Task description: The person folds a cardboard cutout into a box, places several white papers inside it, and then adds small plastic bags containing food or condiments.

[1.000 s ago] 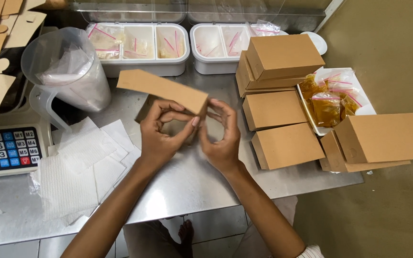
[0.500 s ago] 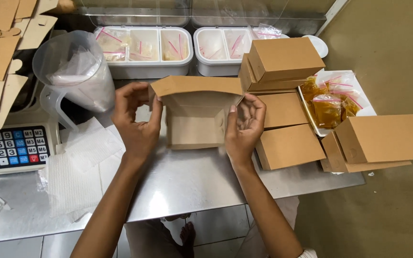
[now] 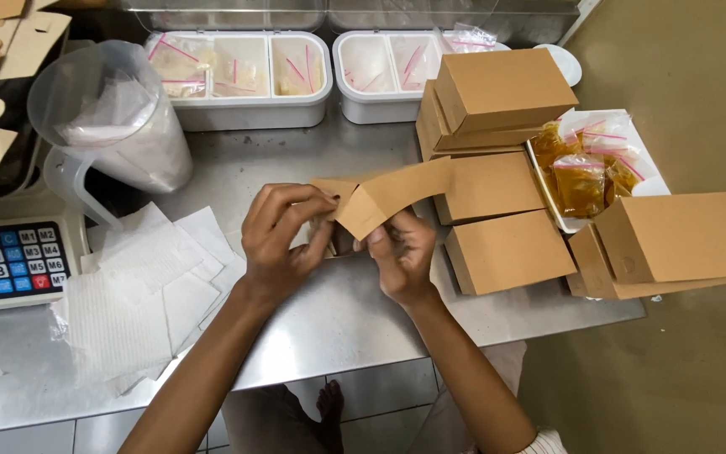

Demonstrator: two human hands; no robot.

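Note:
A partly folded brown cardboard box (image 3: 388,195) sits between both hands above the steel counter (image 3: 321,328). My left hand (image 3: 283,231) pinches its left end with bent fingers. My right hand (image 3: 403,252) grips it from below on the right, thumb and fingers on a flap. The box's lower part is hidden behind the hands.
Folded brown boxes (image 3: 497,88) are stacked and lined up at the right, beside a white tray of orange sauce bags (image 3: 586,172). White paper sheets (image 3: 140,286), a keypad scale (image 3: 10,262) and a clear plastic jug (image 3: 111,122) lie left. Two white divided bins (image 3: 241,71) stand at the back.
The box was held open and upright with a hand on each side; now it is collapsed lower and both hands have closed in on its flaps near the counter.

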